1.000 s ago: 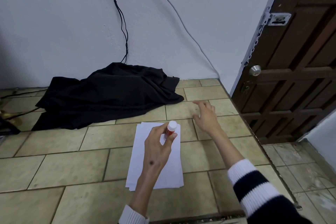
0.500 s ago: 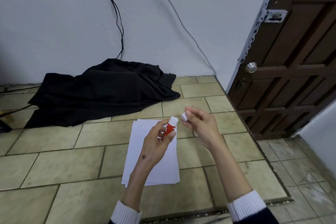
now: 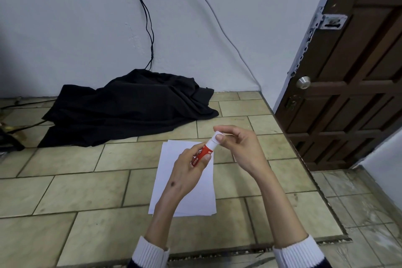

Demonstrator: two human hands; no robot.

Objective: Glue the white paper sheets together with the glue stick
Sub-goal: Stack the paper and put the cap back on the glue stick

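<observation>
I see my left hand (image 3: 187, 172) curled around the red body of the glue stick (image 3: 204, 150), thumb lying along its side, so the stick tilts up and to the right above the paper. My right hand (image 3: 241, 148) pinches the white cap (image 3: 217, 137) at the stick's upper end between thumb and forefinger, the other fingers bent loosely behind. The cap sits against the top of the stick; I cannot tell whether it is fully seated or partly off. Both hands are raised above the surface, touching nothing but the glue stick.

The white paper sheets (image 3: 185, 200) lie in a small stack on the tiled surface (image 3: 82, 191), roughly midway between its left and right edges and closer to the near edge than to the wall. The stack is slightly fanned, with a second sheet's edge showing along the left side and at the far corner. My left wrist crosses over the stack's near left part.

A crumpled black cloth (image 3: 130, 106) lies at the far side of the surface against the wall (image 3: 76, 28), well apart from the paper. Black cables (image 3: 148, 28) hang down the wall to it. Past the right edge stands a brown wooden door (image 3: 352, 85) with a round metal knob (image 3: 303, 82).
</observation>
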